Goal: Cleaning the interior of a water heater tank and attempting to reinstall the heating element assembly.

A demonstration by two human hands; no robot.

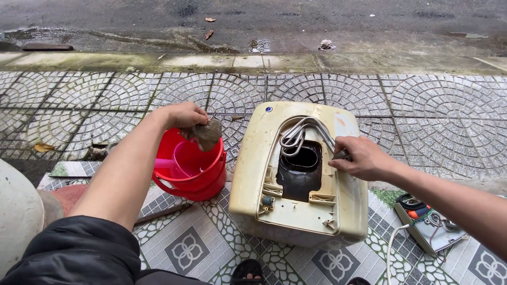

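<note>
- Centre frame: yellowed plastic heater casing on patterned tiles, dark rectangular opening, bent metal coil poking out.
- Right hand clenched on coil's end at casing's right edge.
- Left hand pinches grimy mesh rag above glossy red bucket, left of casing.

Left hand grips wet brownish rag above red bucket holding pink scoop. Right hand holds end of bent metal heating coil over dark opening in yellowed plastic casing. Opened electrical part on patterned tiles at right.
</note>
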